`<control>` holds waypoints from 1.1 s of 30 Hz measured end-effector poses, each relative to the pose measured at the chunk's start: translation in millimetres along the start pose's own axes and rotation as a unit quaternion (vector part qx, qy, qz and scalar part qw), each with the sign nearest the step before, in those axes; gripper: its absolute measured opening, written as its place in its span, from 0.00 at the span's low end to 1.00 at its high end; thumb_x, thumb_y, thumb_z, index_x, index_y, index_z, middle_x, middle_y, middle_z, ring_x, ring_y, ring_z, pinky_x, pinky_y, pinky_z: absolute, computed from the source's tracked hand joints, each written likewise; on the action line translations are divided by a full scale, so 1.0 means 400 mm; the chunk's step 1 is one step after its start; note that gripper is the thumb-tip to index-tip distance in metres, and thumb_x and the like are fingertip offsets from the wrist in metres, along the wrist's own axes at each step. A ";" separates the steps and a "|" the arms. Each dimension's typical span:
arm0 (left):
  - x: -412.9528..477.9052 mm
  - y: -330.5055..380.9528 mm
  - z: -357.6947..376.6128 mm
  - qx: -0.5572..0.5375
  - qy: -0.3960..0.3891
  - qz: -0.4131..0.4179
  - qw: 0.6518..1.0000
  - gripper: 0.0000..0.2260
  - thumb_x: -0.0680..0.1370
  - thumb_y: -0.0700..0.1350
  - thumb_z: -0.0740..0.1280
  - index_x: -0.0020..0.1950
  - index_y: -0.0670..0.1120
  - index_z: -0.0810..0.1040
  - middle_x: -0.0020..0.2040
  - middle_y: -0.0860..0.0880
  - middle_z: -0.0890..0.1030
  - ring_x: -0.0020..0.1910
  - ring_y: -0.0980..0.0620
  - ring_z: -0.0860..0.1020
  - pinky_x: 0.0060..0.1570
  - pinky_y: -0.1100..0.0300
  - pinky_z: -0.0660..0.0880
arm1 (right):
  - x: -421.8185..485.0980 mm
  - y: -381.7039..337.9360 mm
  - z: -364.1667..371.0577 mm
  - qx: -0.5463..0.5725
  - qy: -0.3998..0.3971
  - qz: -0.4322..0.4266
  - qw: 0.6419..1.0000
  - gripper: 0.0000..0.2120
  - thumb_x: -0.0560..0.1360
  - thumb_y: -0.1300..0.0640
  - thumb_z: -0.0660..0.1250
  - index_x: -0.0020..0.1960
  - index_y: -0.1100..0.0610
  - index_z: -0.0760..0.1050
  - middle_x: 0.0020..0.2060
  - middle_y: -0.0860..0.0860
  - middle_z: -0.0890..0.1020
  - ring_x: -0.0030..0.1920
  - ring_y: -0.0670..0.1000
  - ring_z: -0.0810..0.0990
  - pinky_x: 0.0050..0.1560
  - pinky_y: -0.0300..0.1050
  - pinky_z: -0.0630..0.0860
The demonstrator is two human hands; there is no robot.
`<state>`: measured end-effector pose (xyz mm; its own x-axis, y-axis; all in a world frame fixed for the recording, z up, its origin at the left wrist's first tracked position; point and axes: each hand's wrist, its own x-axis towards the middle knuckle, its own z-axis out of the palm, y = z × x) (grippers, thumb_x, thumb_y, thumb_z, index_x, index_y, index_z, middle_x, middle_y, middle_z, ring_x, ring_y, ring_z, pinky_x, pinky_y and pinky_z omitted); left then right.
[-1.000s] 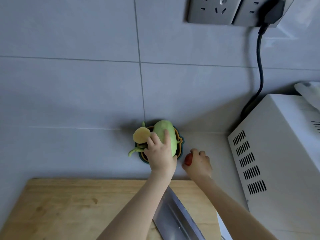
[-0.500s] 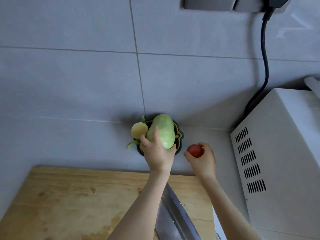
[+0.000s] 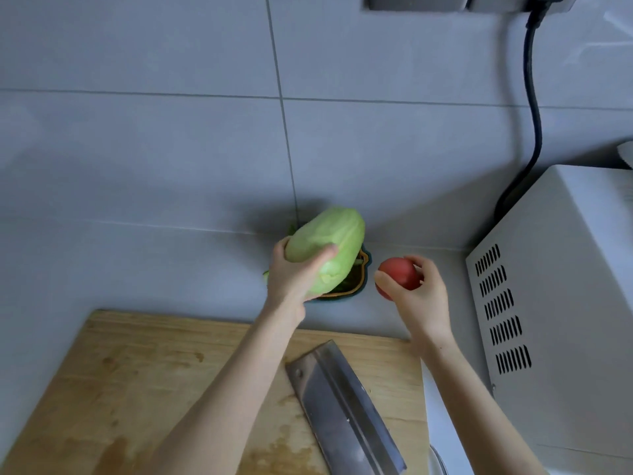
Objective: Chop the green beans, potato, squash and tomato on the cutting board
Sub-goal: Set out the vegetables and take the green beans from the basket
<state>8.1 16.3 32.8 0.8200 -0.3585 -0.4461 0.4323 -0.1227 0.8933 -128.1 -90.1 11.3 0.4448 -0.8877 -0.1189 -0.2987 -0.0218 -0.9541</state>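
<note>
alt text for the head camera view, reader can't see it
A person's left hand grips a pale green squash over a small dish while the right hand holds a red tomato beside it. Nearer the camera, a cleaver lies on a wooden cutting board; a white vented appliance stands at the right.

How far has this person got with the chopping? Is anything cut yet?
Barely started. Nothing looks cut: the cutting board carries only the cleaver, no pieces. In hand: the left hand grips the squash, in one piece, above the dish, and the right hand holds the whole tomato. Left: all the chopping. The potato is out of sight here.
</note>
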 end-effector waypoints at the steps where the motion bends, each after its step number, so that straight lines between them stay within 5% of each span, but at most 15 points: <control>1: -0.013 0.009 -0.036 -0.011 -0.021 0.000 1.000 0.32 0.55 0.54 0.79 0.57 0.56 0.73 0.52 0.52 0.79 0.48 0.51 0.80 0.34 0.54 0.80 | -0.016 -0.012 -0.002 -0.005 -0.013 -0.009 1.000 0.24 0.65 0.51 0.76 0.57 0.47 0.70 0.46 0.38 0.74 0.47 0.43 0.76 0.42 0.33 0.72; 7: -0.076 -0.014 -0.329 0.003 -0.069 0.061 0.996 0.29 0.52 0.53 0.80 0.51 0.64 0.76 0.50 0.58 0.82 0.48 0.57 0.82 0.37 0.53 0.80 | -0.155 -0.051 0.056 -0.064 -0.145 -0.033 0.987 0.26 0.63 0.52 0.77 0.56 0.44 0.68 0.46 0.38 0.74 0.45 0.41 0.76 0.42 0.35 0.74; 14: -0.126 -0.147 -0.644 0.016 0.031 0.048 0.998 0.32 0.51 0.54 0.81 0.52 0.65 0.76 0.51 0.57 0.82 0.52 0.54 0.81 0.41 0.54 0.79 | -0.312 0.003 0.252 -0.196 -0.278 -0.059 0.938 0.28 0.64 0.50 0.77 0.59 0.49 0.68 0.53 0.48 0.74 0.52 0.49 0.74 0.49 0.42 0.73; 18: -0.114 -0.185 -0.773 0.068 0.088 0.057 0.992 0.34 0.50 0.57 0.81 0.55 0.66 0.74 0.53 0.59 0.80 0.53 0.56 0.79 0.47 0.50 0.79 | -0.377 0.033 0.363 -0.264 -0.312 -0.093 0.908 0.29 0.66 0.50 0.75 0.62 0.52 0.68 0.56 0.51 0.73 0.56 0.54 0.72 0.53 0.45 0.70; 21: -0.091 -0.183 -0.845 0.113 0.096 0.082 0.986 0.36 0.51 0.59 0.80 0.57 0.66 0.72 0.56 0.60 0.77 0.52 0.63 0.78 0.43 0.64 0.77 | -0.413 0.044 0.440 -0.298 -0.340 -0.120 0.884 0.29 0.67 0.51 0.74 0.63 0.53 0.67 0.58 0.52 0.72 0.56 0.55 0.70 0.51 0.43 0.67; 25: -0.062 -0.164 -0.923 0.148 0.081 0.089 0.982 0.37 0.53 0.54 0.82 0.59 0.63 0.71 0.57 0.58 0.76 0.51 0.66 0.77 0.47 0.63 0.76 | -0.435 0.049 0.520 -0.345 -0.348 -0.168 0.855 0.30 0.67 0.52 0.73 0.65 0.55 0.66 0.60 0.54 0.70 0.59 0.56 0.67 0.54 0.43 0.65; 33: -0.040 -0.117 -0.968 0.262 0.007 0.038 0.964 0.46 0.54 0.55 0.79 0.69 0.58 0.64 0.62 0.57 0.72 0.60 0.55 0.73 0.50 0.62 0.72 | -0.440 0.057 0.570 -0.429 -0.359 -0.226 0.797 0.32 0.68 0.47 0.72 0.68 0.53 0.64 0.63 0.53 0.68 0.61 0.57 0.66 0.60 0.50 0.69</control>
<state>119.8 386.0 -23.0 0.8483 -0.3733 -0.3755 0.1252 -0.5478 0.8272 -20.8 170.6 -52.0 0.9476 -0.2144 -0.2367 -0.3014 -0.8455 -0.4408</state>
